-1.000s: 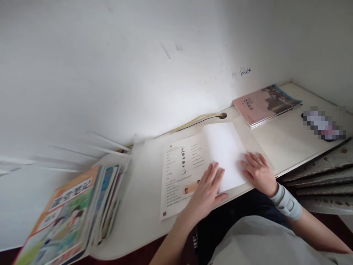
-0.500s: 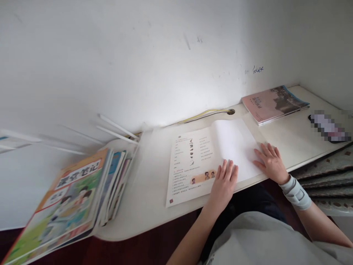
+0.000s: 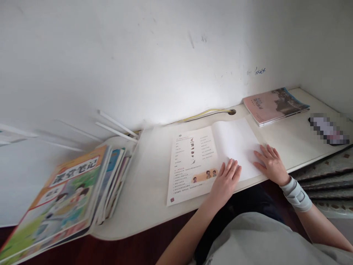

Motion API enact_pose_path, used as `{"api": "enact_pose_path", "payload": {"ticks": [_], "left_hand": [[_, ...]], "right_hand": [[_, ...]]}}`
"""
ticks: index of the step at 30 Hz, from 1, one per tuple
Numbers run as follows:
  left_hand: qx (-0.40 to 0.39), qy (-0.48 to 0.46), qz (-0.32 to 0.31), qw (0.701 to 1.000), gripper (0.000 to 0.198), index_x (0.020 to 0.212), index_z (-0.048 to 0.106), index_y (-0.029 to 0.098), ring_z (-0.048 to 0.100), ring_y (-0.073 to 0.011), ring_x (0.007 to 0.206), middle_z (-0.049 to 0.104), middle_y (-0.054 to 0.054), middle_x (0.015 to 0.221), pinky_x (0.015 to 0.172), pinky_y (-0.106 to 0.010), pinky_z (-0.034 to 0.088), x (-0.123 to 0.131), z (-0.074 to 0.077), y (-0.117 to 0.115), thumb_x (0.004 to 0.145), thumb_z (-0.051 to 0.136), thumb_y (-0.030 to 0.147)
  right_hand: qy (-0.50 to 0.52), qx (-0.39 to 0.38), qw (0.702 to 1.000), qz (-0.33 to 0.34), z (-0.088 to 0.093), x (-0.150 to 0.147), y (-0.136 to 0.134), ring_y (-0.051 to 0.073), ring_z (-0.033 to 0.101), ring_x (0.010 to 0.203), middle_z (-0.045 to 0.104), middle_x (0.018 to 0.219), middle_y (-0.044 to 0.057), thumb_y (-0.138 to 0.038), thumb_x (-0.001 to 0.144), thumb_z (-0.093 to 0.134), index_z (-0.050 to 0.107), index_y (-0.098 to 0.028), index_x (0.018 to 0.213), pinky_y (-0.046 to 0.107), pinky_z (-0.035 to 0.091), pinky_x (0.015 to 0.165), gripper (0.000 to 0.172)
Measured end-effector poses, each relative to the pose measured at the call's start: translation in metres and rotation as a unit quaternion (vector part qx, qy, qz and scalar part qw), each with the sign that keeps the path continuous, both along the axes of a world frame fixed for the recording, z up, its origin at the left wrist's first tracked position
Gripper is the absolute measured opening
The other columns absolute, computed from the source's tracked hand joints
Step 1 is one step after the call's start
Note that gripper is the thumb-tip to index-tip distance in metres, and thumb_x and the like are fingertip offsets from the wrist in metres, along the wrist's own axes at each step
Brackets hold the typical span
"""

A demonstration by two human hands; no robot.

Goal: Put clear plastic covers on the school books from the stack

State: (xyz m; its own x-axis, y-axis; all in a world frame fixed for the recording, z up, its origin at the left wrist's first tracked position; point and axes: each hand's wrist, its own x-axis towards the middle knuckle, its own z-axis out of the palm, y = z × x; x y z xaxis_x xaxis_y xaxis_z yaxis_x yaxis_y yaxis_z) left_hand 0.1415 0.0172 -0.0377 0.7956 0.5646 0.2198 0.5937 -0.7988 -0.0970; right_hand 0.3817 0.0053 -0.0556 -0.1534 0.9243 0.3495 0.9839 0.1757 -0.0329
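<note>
An open book lies on the white desk, its left page printed with text and small pictures, its right page blank white. My left hand rests flat near the book's lower middle, fingers stretched out over the fold. At the right edge of the blank page lies my right hand, fingers spread, partly on the page and partly on the desk. A grey brace wraps the right wrist. Neither hand grips anything.
Several upright books stand at the left end of the desk beside white rods. A pink-covered stack of books lies at the back right, near a phone. Yellow and black cables run along the wall to a desk hole.
The view has shifted slightly. My left hand has slid a little to the right across the lower part of the book; the right hand stays at the page edge.
</note>
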Motion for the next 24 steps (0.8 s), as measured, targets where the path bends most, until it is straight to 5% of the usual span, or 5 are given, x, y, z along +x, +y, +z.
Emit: {"api": "enact_pose_path", "payload": {"ticks": [19, 24], "left_hand": [[-0.042, -0.011, -0.028, 0.999, 0.045, 0.134, 0.041, 0.012, 0.025, -0.0232, 0.139, 0.043, -0.014, 0.142, 0.112, -0.044, 0.028, 0.007, 0.001, 0.007, 0.089, 0.035, 0.007], [-0.036, -0.038, 0.101, 0.994, 0.057, 0.141, 0.028, 0.008, 0.025, -0.0348, 0.137, 0.037, -0.022, 0.144, 0.106, -0.057, 0.031, -0.003, -0.005, -0.001, 0.086, 0.041, 0.016]], "right_hand": [[0.001, 0.001, 1.0, 0.008, -0.002, 0.003, 0.002, 0.033, 0.041, 0.127, 0.051, 0.135, 0.014, -0.041, 0.09, 0.045, 0.06, -0.022, 0.122, 0.048, 0.034, 0.1, 0.04], [-0.003, 0.004, 1.0, 0.01, -0.006, 0.004, 0.002, 0.033, 0.04, 0.128, 0.05, 0.135, 0.014, -0.041, 0.09, 0.045, 0.059, -0.023, 0.123, 0.049, 0.034, 0.101, 0.04]]}}
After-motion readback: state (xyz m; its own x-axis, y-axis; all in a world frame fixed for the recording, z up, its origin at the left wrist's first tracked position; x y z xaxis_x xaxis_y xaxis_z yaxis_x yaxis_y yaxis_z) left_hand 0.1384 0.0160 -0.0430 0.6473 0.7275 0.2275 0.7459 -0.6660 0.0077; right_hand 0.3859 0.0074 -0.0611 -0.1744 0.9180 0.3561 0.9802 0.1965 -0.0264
